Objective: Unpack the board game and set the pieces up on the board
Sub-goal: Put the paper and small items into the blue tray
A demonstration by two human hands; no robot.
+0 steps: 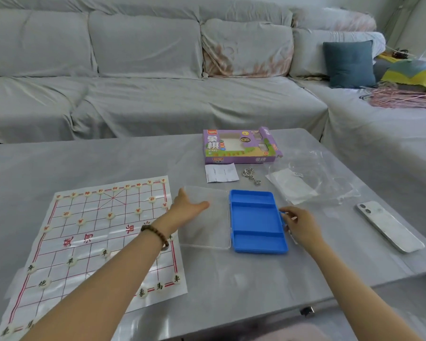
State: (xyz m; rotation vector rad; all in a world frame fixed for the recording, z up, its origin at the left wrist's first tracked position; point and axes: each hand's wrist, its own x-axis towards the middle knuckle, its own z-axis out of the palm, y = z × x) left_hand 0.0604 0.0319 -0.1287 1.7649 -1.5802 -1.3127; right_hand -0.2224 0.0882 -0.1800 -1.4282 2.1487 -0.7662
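- Your left hand (185, 208) is spread, fingers straight and thumb pointing toward the blue tray (256, 219). It sits over the far left part of the clear lid (207, 235), which lies folded out flat against the tray's left side. Whether the palm presses the lid cannot be told.
- Your left forearm reaches in from the lower left toward the tray, with a bead bracelet (155, 233) round the wrist.
- Your right hand (298, 225) is at the tray's right rim, fingers curled, the fingertips pinching a small tab on that rim. Its forearm comes in from the lower right.
- The tray lies flat on the desk (231, 279), its three compartments facing up.
- Left of the tray, past the lid, the board (94, 238) is spread flat as a thin printed sheet. Round pale pieces (110, 215) sit on its line crossings, those with red marks on the far half and those with black marks on the near half.
- Behind the tray lies the purple box (239, 146). Between box and tray are a paper slip (221, 172) and a metal ring puzzle (250, 174).
- Behind and to the right of the tray lies a crumpled clear plastic bag (305, 183).
- Well to the right of the tray, a phone (389, 226) lies flat.
- Far behind the tray stands a grey covered sofa (133, 70) with a blue cushion (349, 64).
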